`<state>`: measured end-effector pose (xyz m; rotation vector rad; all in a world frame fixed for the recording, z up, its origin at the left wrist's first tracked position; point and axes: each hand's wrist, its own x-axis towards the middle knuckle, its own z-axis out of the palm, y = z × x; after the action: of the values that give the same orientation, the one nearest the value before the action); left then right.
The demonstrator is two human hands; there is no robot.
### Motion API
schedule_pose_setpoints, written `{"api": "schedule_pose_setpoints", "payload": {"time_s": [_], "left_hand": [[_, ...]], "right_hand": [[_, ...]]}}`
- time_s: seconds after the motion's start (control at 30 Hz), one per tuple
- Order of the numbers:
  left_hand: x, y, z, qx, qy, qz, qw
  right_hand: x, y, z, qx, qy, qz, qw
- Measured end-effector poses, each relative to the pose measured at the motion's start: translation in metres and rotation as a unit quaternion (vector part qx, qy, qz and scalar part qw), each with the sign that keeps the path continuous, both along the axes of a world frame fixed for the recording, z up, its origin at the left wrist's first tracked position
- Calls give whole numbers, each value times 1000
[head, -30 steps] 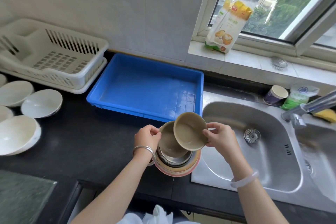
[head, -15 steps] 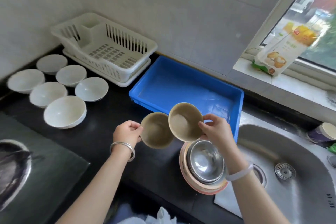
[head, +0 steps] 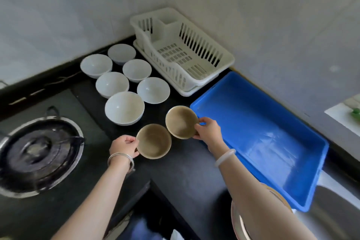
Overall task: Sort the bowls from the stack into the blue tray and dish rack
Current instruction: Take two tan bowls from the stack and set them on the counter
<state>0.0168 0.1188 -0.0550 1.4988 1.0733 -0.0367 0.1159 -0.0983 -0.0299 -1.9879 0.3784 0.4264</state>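
Observation:
My left hand [head: 124,147] grips the rim of a tan bowl [head: 153,141] low over the black counter [head: 181,177]. Beside it my right hand [head: 208,132] holds a second tan bowl [head: 181,122] by its right rim, just left of the blue tray [head: 259,132], which has nothing in it. The white dish rack [head: 181,50] stands behind the tray in the corner and holds nothing. What is left of the bowl stack [head: 239,222] shows at the bottom right, mostly hidden by my right forearm.
Several white bowls [head: 124,107] sit upright on the counter left of the rack. A gas burner [head: 37,152] lies at the left. The edge of a steel sink [head: 331,210] shows at the bottom right. Tiled walls meet behind the rack.
Both hands have carried the two tan bowls off the stack and leftward to the counter beside the tray. My view has swung left, so the sink and window have slid out.

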Motion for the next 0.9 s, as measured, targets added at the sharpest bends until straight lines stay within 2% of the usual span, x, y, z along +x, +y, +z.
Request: {"api": "schedule_pose_setpoints", "payload": {"time_s": [0.2, 0.9], "left_hand": [[8, 21, -16, -19, 8, 52, 998], [13, 21, -25, -17, 5, 85, 996]], "right_hand": [[27, 33, -27, 7, 59, -11, 998], [41, 54, -49, 30, 92, -12, 995]]}}
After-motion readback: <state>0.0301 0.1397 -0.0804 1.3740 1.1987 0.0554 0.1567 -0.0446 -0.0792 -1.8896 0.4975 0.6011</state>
